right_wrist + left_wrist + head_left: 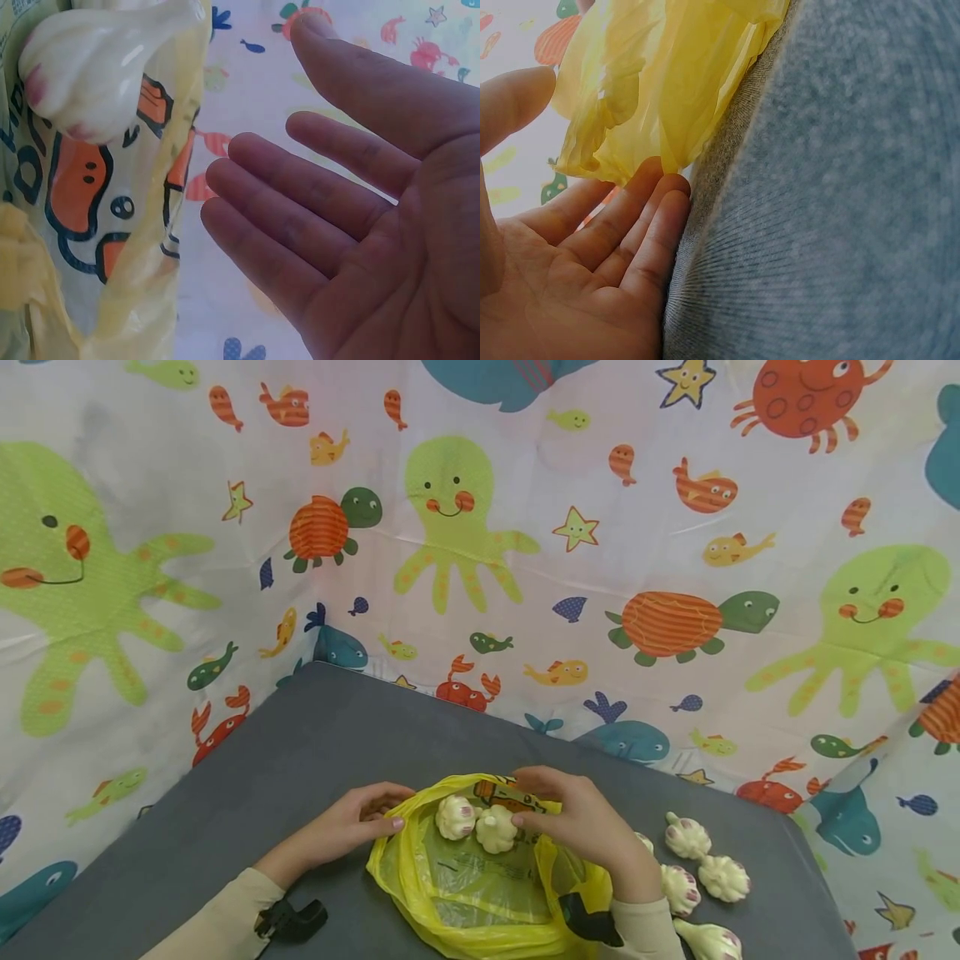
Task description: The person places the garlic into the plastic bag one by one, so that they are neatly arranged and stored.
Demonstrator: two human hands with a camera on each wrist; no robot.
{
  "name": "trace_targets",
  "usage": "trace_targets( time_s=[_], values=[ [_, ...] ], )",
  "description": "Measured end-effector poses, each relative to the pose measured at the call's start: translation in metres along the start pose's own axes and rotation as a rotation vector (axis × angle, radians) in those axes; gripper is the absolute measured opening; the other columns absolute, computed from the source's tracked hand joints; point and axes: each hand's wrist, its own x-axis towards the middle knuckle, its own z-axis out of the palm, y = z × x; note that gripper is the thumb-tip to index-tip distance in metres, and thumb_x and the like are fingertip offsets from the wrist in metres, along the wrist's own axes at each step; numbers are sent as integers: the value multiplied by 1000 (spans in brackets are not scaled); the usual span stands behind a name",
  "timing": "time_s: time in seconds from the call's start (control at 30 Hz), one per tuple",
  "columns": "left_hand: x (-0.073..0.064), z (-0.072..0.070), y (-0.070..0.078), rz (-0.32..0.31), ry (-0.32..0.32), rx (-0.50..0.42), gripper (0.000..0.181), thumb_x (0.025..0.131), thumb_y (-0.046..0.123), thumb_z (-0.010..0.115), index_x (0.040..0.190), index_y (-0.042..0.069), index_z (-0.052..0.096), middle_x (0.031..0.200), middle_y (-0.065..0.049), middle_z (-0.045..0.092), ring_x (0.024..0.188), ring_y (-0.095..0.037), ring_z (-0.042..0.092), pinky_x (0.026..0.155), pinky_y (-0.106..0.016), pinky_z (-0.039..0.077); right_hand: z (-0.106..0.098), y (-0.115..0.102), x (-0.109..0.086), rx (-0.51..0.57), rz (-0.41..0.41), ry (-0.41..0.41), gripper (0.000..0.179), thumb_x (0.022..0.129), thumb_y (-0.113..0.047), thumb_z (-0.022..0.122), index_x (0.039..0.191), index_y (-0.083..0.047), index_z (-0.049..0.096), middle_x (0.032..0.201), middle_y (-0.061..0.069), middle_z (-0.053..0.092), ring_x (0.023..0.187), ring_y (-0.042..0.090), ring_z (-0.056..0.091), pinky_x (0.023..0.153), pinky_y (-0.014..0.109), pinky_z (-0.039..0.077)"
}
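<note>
A yellow plastic bag (405, 877) lies on the grey table with its mouth spread wide. Inside it, near the far side, are two garlic bulbs (456, 817), white with purple marks. My left hand (348, 827) is at the bag's left rim; in the left wrist view its fingers (622, 217) reach under the yellow plastic, thumb apart. My right hand (581, 822) hovers over the right part of the bag's mouth. The right wrist view shows its fingers (300, 195) extended and holding nothing, beside the bag's printed side and a garlic bulb (97, 67).
Several more garlic bulbs (723, 878) lie on the table to the right of the bag, partly behind my right forearm. The grey table (360, 727) meets a curtain (555, 635) printed with sea animals at the back and sides. Dark straps (291, 922) sit at both wrists.
</note>
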Motion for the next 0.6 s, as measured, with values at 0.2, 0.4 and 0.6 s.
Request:
trace_targets(
  time_s=[0.2,0.4,0.6],
  values=[
    [0,1,1,-1,1,-2,48,114,20,63,156,0,55,150,-21,61,134,-41,60,101,-31,55,-10,1,-7,-11,21,45,57,100,-35,84,152,-24,64,149,4,67,136,36,64,111,66,48],
    [0,1,1,-9,1,-1,48,114,21,63,157,1,55,150,-20,61,134,-40,60,101,-31,55,-15,2,-12,2,50,72,58,100,-34,84,153,-23,64,150,2,66,138,36,62,113,63,48],
    [0,0,0,-6,1,-4,48,113,20,63,157,1,55,151,-20,60,135,-40,59,101,-31,55,-21,6,-14,2,45,78,59,100,-35,84,154,-24,63,150,3,66,139,35,62,112,64,48]
  ],
)
